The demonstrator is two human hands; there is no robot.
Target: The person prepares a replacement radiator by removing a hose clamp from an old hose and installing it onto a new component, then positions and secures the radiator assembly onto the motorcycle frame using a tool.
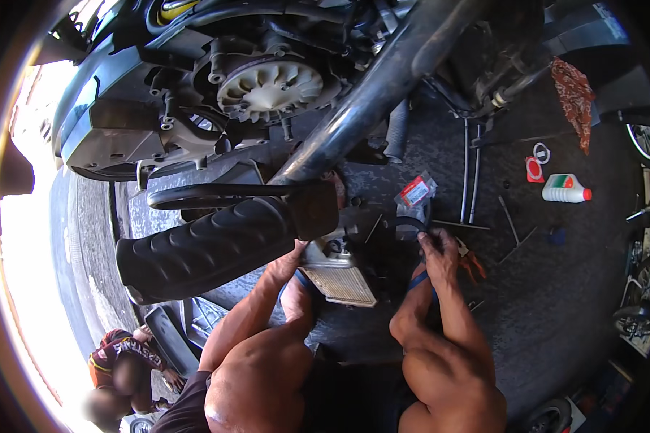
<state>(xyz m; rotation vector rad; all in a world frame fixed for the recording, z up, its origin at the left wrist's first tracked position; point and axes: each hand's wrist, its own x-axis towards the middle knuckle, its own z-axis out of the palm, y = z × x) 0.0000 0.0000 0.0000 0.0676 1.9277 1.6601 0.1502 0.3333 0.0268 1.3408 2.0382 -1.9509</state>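
My left hand (290, 264) is closed on the upper left edge of a small radiator (341, 284) with a tan finned core and a silver metal top. Part of that hand is hidden behind a ribbed black rubber footrest-like piece (209, 249). The radiator hangs tilted between my knees. To its right, my right hand (440, 254) pinches the end of a curved black hose (406, 222). Above both hands is a motor scooter's open engine side, with a pale finned cooling fan (271, 90) and a thick dark metal tube (368, 101) slanting across.
Beside my right hand lie orange-handled pliers (472, 265). A clear packet with a red label (415, 192) is just beyond. Farther right are a T-shaped wrench (513, 229), a white bottle with red cap (565, 189) and a red patterned rag (573, 97). Another person (126, 364) crouches lower left.
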